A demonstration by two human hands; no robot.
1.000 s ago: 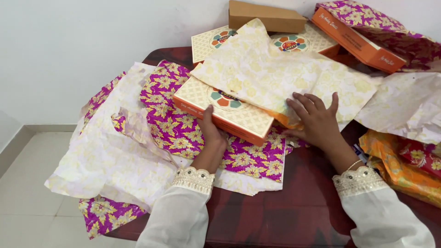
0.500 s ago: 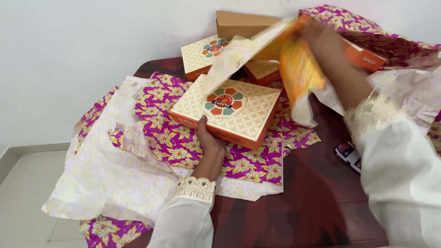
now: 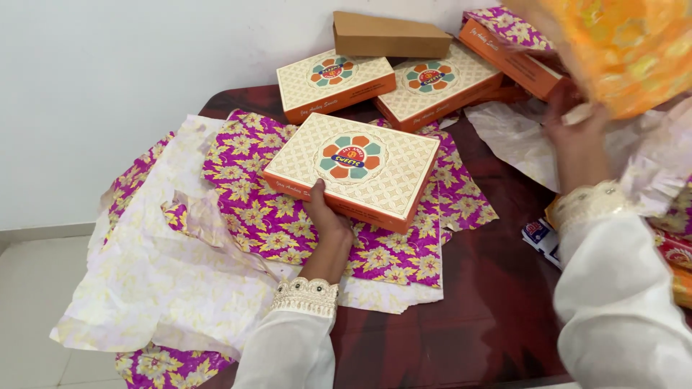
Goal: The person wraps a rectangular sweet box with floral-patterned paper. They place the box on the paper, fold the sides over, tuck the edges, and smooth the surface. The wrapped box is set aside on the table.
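My left hand [image 3: 326, 216] grips the near edge of a flat cream and orange box [image 3: 357, 167] with a round flower emblem on its lid. The box lies on a purple wrapping sheet with yellow flowers [image 3: 267, 209]. My right hand [image 3: 577, 126] is raised at the right and holds up an orange and yellow wrapping sheet [image 3: 627, 50], blurred by motion.
Two matching boxes [image 3: 335, 83] [image 3: 436, 90] lie behind, with a plain brown box [image 3: 389, 34] and another orange box [image 3: 508, 50] by the wall. Pale crumpled sheets [image 3: 166, 266] hang over the dark red table's [image 3: 468, 317] left edge. More paper is piled at the right [image 3: 663, 166].
My right hand lifted the pale and orange sheet off the box and swung it up to the right. The box lid and two boxes behind are now uncovered. The left hand kept its grip.
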